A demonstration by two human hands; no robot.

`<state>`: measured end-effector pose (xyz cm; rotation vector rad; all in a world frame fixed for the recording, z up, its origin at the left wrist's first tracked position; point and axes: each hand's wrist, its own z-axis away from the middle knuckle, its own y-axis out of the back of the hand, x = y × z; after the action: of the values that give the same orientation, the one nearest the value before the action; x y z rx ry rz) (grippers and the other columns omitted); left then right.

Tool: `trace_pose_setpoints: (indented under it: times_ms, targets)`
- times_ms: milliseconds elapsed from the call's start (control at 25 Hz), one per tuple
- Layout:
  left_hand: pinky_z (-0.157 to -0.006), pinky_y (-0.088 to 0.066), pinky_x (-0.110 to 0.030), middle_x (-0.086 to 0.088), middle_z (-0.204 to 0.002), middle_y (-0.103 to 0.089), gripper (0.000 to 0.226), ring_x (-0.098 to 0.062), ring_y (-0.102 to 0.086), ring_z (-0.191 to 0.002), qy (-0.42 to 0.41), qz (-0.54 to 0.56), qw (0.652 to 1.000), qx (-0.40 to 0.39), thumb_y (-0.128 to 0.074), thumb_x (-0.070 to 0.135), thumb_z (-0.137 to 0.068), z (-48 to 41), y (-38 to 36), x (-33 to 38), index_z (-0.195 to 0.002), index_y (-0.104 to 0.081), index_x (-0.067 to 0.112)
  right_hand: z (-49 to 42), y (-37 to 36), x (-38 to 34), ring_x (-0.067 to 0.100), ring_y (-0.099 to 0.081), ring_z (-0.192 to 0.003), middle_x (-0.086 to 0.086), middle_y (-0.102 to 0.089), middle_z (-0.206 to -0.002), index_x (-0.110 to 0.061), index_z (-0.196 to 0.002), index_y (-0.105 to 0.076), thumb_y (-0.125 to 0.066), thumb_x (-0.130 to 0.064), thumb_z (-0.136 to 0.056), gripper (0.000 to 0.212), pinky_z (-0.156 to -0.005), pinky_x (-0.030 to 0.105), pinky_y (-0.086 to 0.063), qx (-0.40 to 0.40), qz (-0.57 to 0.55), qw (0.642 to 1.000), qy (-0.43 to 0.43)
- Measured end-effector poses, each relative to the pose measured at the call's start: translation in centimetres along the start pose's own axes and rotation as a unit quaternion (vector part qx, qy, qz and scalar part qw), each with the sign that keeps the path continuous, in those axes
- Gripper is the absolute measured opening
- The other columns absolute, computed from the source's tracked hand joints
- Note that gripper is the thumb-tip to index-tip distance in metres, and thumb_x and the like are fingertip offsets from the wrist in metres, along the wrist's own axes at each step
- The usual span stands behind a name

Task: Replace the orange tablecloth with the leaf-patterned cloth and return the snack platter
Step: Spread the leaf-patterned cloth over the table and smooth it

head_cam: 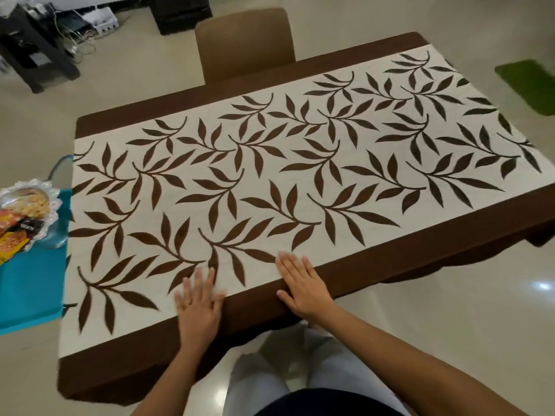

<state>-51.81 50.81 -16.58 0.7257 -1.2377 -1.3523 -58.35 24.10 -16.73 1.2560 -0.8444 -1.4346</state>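
The leaf-patterned cloth [300, 175], cream with brown leaves and a brown border, lies spread flat over the whole table. My left hand [199, 301] rests palm down on it near the front edge, fingers spread. My right hand [303, 285] lies flat beside it, partly on the brown border. Neither hand holds anything. The snack platter [28, 214], a silver-rimmed plate with snacks and packets, sits off the table at the far left on a teal surface [30, 289]. No orange tablecloth is in view.
A brown chair [244, 43] stands at the table's far side. A dark stool [33, 52] and cables sit on the floor at top left. A green mat [528, 85] lies at the right. Pale tiled floor surrounds the table.
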Motion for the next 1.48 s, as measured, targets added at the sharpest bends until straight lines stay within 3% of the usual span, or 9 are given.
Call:
trace_pose_setpoints:
  times_ms: [200,280,400,520,680,880,1200,1360,1480]
  targets:
    - [-0.111,0.010,-0.060,-0.007,-0.161,-0.007,0.065,-0.027,0.001,-0.148,0.095,0.021,0.994,0.039,-0.015,0.055,-0.092,-0.7,1.3,4.1,-0.149,-0.025,0.026,2.7,2.3,8.1,0.018,0.014,-0.147,0.004,0.009,-0.160,-0.015,-0.153,0.003,-0.025,-0.052,-0.098,0.072,-0.117,0.039,0.008,0.011,-0.015,0.999,-0.045]
    - [-0.113,0.007,-0.056,-0.009,-0.159,-0.014,0.054,-0.029,-0.005,-0.148,0.045,0.043,0.997,0.055,-0.030,0.043,-0.096,-3.4,1.6,8.8,-0.145,-0.034,0.019,2.1,2.5,7.8,0.021,0.009,-0.148,0.007,0.004,-0.160,-0.011,-0.153,0.000,-0.025,-0.047,-0.099,0.070,-0.117,0.038,0.008,0.016,-0.013,0.999,-0.030]
    - [-0.117,0.000,-0.053,-0.005,-0.160,-0.010,0.056,-0.023,-0.001,-0.148,-0.140,0.029,0.990,0.016,-0.021,0.044,-0.098,-7.4,-0.5,17.7,-0.149,-0.026,0.022,0.9,2.5,7.9,0.024,0.004,-0.148,0.010,-0.001,-0.160,-0.008,-0.152,-0.006,-0.018,-0.044,-0.101,0.064,-0.116,0.038,0.006,0.039,-0.029,0.996,-0.074]
    - [-0.119,0.005,-0.048,0.002,-0.159,0.008,0.061,-0.018,0.014,-0.147,-0.211,0.007,0.977,-0.030,-0.005,0.051,-0.097,-8.7,-2.8,22.7,-0.152,-0.002,0.027,0.5,2.7,9.8,0.024,0.009,-0.147,0.009,0.004,-0.160,-0.009,-0.152,-0.005,0.001,-0.047,-0.099,0.066,-0.115,0.039,0.010,0.047,-0.038,0.992,-0.112]
    - [-0.118,0.007,-0.043,0.002,-0.160,0.003,0.061,-0.019,0.006,-0.148,-0.226,-0.044,0.973,0.001,-0.013,0.051,-0.098,-9.3,-4.2,23.5,-0.153,-0.005,0.026,1.3,2.8,12.8,0.023,-0.004,-0.148,0.009,-0.009,-0.160,-0.009,-0.152,-0.015,-0.022,-0.043,-0.101,0.062,-0.116,0.041,-0.002,0.050,0.006,0.992,-0.118]
    - [-0.116,0.010,-0.045,-0.004,-0.160,-0.008,0.062,-0.020,0.003,-0.147,-0.191,-0.007,0.982,0.004,-0.021,0.049,-0.096,-9.0,-3.8,25.0,-0.152,-0.019,0.023,4.3,3.4,18.4,0.016,0.007,-0.148,0.006,-0.004,-0.161,-0.013,-0.153,-0.009,-0.026,-0.047,-0.100,0.066,-0.118,0.041,0.002,0.062,-0.005,0.984,-0.164]
    - [-0.119,0.004,-0.044,-0.002,-0.161,-0.003,0.057,-0.022,0.000,-0.149,-0.323,0.004,0.946,0.017,-0.023,0.038,-0.100,-11.3,-7.6,44.5,-0.153,-0.014,0.020,7.2,7.0,31.6,0.019,0.004,-0.148,0.010,-0.008,-0.160,-0.009,-0.152,-0.014,-0.010,-0.041,-0.102,0.060,-0.116,0.044,-0.003,0.045,0.017,0.988,-0.144]
    - [-0.118,0.008,-0.040,0.000,-0.160,0.002,0.060,-0.018,0.006,-0.148,-0.274,0.047,0.960,0.007,-0.004,0.044,-0.100,-10.6,-9.9,54.4,-0.154,-0.010,0.019,9.5,8.9,39.9,0.020,0.004,-0.148,0.008,-0.006,-0.161,-0.010,-0.153,-0.011,-0.009,-0.035,-0.101,0.057,-0.116,0.045,-0.001,0.033,0.022,0.990,-0.138]
    - [-0.118,0.004,-0.045,-0.004,-0.159,-0.007,0.058,-0.023,-0.002,-0.148,-0.238,0.010,0.971,0.013,-0.011,0.042,-0.101,-10.8,-11.3,59.3,-0.152,-0.015,0.016,11.7,10.3,45.8,0.023,0.003,-0.148,0.007,-0.004,-0.161,-0.012,-0.153,-0.007,-0.014,-0.039,-0.100,0.060,-0.116,0.043,0.003,0.023,0.027,0.990,-0.136]
